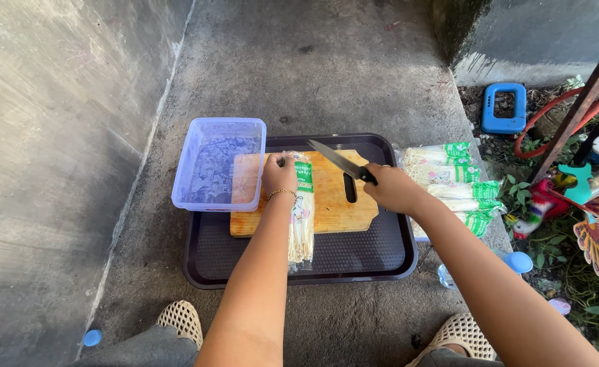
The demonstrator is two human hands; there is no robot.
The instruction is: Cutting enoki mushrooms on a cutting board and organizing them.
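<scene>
There is one view only — a camera worn on the person's head, looking steeply down and forward over both forearms. It sits close above a dark tray [201, 261] on a concrete floor [327, 61], with the tray near the middle of the picture. The person's knees and shoes edge the bottom — a wall runs up the left side, plants and clutter crowd the right.

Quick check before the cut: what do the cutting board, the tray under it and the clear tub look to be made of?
The cutting board looks like wood or bamboo: tan, matte, with a visible grain and a slot handle. The tray seems to be dark plastic with a fine textured surface and raised, rounded rim. The tub appears to be thin translucent plastic with a bluish tint, since the ground and board show through it.
</scene>
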